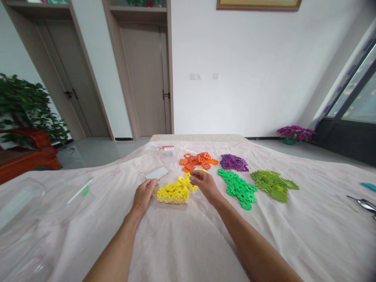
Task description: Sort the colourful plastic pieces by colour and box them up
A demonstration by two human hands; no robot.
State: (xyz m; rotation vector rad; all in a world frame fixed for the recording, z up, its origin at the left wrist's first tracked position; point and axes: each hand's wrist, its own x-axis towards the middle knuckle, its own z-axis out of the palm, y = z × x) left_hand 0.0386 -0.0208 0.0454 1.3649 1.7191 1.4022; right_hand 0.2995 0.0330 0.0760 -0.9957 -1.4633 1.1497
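On the cloth-covered desk [164,243], yellow pieces [173,191] fill a clear box [188,203]. The left hand [143,193] holds its left end; the right hand [205,185] is narrowed, its grip unclear. Uneven pressure could tip the box, spilling pieces.

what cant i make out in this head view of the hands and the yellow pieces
All in the head view:
- Right hand: detail too small to tell what its grip holds, if anything.
- Clear box: its floor is hidden by yellow pieces.
- Red-and-white label: print too small to read.
- Blue item: cut off by the right edge.
- Picture frame: cut off by the top edge.
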